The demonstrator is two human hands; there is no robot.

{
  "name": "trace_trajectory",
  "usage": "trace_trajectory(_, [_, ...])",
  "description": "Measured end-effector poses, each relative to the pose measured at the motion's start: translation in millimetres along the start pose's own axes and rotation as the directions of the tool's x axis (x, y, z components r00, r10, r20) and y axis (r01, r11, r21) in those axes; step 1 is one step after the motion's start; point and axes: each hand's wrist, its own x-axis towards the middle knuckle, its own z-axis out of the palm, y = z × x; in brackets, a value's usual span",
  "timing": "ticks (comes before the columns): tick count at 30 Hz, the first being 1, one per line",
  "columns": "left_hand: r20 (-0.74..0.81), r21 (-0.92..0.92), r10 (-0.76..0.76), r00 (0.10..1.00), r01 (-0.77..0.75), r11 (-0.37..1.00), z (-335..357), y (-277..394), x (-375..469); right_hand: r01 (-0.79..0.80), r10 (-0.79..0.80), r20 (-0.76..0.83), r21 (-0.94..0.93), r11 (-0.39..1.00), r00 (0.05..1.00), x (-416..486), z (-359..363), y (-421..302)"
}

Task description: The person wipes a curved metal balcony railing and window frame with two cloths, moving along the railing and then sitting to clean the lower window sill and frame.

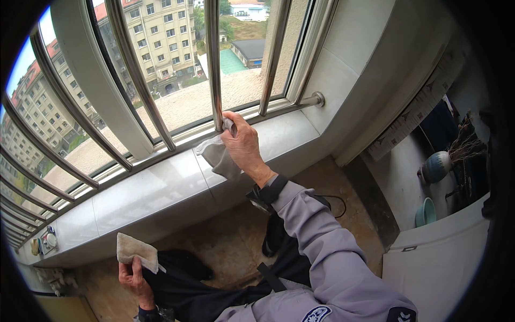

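My right hand [243, 145] pinches a grey cloth [219, 157] around the lower end of an upright stainless steel bar [213, 68]. Part of the cloth hangs down over the edge of the white tiled windowsill [149, 193]. Lower left, my left hand [136, 283] grips a folded beige cloth [136, 252] by its near edge, above my dark-trousered leg and apart from the sill. The bar belongs to a row of metal window bars running along the window, with a horizontal rail [277, 108] at their foot.
Small objects [44, 241] sit at the sill's far left end. Pipe fittings [56, 278] lie below them. A doorway at right shows a blue-and-white vase [436, 167] with dry twigs and a light-green basin [425, 212]. A white door [426, 265] stands at lower right.
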Motion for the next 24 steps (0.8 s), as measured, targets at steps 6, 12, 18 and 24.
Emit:
trace_trajectory(6, [0.01,-0.007,0.012,1.0,-0.012,1.0,5,-2,-1,-0.213,0.245,-0.035,0.386,0.897,0.969,-52,-22,24])
trace_trajectory(12, [-0.001,-0.011,0.004,1.0,-0.004,1.0,2,-2,-2,-0.232,0.465,-0.484,0.465,0.854,0.742,6,-112,73])
trace_trajectory(18, [-0.004,-0.021,0.007,1.0,-0.007,1.0,1,-1,-2,-0.43,0.443,-0.392,0.124,0.894,0.806,28,-79,85])
trace_trajectory(24, [0.018,0.01,0.018,1.0,-0.018,1.0,0,-3,0,-0.105,0.09,-0.131,-0.115,0.988,0.987,-15,-6,14])
